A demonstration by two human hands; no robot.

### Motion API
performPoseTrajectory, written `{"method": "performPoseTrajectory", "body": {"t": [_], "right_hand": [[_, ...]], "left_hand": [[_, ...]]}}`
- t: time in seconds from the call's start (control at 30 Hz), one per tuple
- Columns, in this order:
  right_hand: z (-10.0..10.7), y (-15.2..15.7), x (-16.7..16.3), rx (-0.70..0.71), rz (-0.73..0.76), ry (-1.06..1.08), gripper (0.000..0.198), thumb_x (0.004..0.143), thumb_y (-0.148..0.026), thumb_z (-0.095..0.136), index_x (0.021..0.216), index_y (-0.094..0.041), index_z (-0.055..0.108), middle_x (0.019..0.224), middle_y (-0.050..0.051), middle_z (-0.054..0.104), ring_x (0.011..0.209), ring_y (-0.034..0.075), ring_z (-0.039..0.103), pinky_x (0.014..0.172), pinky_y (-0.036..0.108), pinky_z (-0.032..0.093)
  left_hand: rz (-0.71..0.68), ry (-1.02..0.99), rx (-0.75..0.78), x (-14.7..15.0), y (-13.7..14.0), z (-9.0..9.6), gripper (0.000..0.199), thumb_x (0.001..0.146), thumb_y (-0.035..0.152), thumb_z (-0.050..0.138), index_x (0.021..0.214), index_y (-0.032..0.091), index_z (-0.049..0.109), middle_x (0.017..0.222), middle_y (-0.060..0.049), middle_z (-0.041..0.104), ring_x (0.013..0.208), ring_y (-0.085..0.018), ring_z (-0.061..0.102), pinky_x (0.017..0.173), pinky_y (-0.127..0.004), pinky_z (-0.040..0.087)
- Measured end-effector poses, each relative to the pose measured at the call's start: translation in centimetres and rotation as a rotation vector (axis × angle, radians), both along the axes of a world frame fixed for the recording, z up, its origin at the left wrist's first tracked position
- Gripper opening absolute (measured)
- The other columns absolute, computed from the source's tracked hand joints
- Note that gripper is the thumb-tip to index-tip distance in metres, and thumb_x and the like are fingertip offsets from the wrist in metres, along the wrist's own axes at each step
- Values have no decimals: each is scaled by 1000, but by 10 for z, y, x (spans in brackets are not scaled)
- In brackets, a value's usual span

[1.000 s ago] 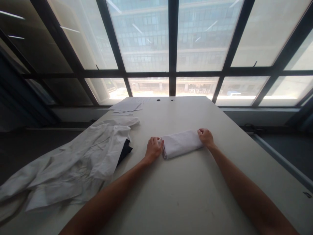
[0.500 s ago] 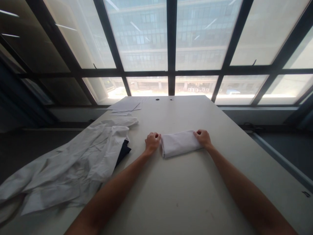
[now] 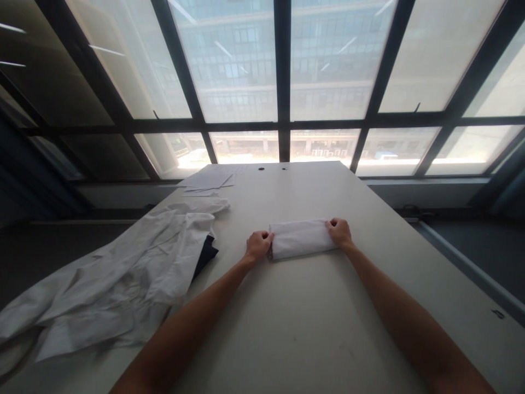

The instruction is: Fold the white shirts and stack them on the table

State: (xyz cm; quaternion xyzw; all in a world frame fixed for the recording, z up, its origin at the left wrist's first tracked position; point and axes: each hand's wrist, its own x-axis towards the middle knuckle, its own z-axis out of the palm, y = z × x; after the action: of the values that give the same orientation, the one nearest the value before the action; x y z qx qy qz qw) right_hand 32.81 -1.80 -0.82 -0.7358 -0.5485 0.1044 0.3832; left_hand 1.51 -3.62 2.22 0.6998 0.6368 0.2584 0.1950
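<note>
A white cloth (image 3: 302,239), folded into a flat oblong bundle, lies on the white table (image 3: 287,317) between my hands. My left hand (image 3: 259,244) is closed at the bundle's left end, thumb and fingers pinching its edge. At the opposite end my right hand (image 3: 339,232) is also closed, gripping the upper right corner. The fingertips of both hands are partly hidden by the hands themselves and the cloth.
Crumpled white garments (image 3: 123,279) spread over the table's left side, partly hanging past its edge. A dark blue piece of fabric (image 3: 206,253) pokes out beneath them. Paper sheets (image 3: 209,179) lie at the far left. Large windows (image 3: 229,65) stand behind the table.
My left hand has moved slightly down and onto the cloth's left edge. The bundle's lower left corner has shifted up a little, leaving it straighter. My right hand keeps its grip.
</note>
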Motion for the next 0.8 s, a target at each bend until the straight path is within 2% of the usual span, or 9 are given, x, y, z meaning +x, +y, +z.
{"method": "performPoseTrajectory", "body": {"t": [0.13,0.23,0.33,0.43,0.5,0.6,0.8], "right_hand": [[1,-3,-1,3,3,6,32,85,-40,53,75,-17,71,81,12,74,74,21,63,65,28,41],[2,-14,4,20,22,15,39,88,-44,46,68,-18,66,72,9,70,67,19,60,61,28,38],[0,-33,12,36,58,22,42,89,-46,41,62,-20,61,63,6,65,62,18,56,59,27,36],[-1,-56,20,46,157,25,41,86,-47,44,60,-20,59,59,2,60,60,17,54,58,27,35],[-1,-69,23,45,222,35,39,85,-47,46,61,-20,60,59,1,60,59,16,53,58,27,35],[0,-77,26,9,238,45,36,83,-46,50,67,-18,65,62,2,63,61,17,56,59,27,36],[3,-72,30,-79,321,100,34,77,-48,56,74,-17,71,72,6,72,69,20,63,62,27,42]], "left_hand": [[13,83,-1,-6,0,3,38,97,41,47,75,19,70,75,-2,70,75,-18,61,70,-27,36],[2,93,-2,-16,-10,3,41,99,41,43,75,19,69,74,-3,70,74,-18,61,69,-28,36],[-100,84,-1,-26,-27,-2,40,95,45,49,74,19,70,71,-1,68,70,-18,60,67,-28,36],[-190,26,13,-30,-42,-7,32,89,46,60,78,20,74,75,-1,71,71,-19,62,69,-27,39],[-200,-3,34,-28,-48,-7,27,85,43,64,82,20,76,78,-2,73,74,-19,64,70,-28,41],[-192,-34,59,-26,-51,-5,26,83,42,66,84,19,77,80,-3,74,74,-20,64,72,-28,44],[-195,-84,45,-26,-50,-3,27,81,40,65,87,17,78,78,-3,72,72,-19,61,69,-28,44]]}}
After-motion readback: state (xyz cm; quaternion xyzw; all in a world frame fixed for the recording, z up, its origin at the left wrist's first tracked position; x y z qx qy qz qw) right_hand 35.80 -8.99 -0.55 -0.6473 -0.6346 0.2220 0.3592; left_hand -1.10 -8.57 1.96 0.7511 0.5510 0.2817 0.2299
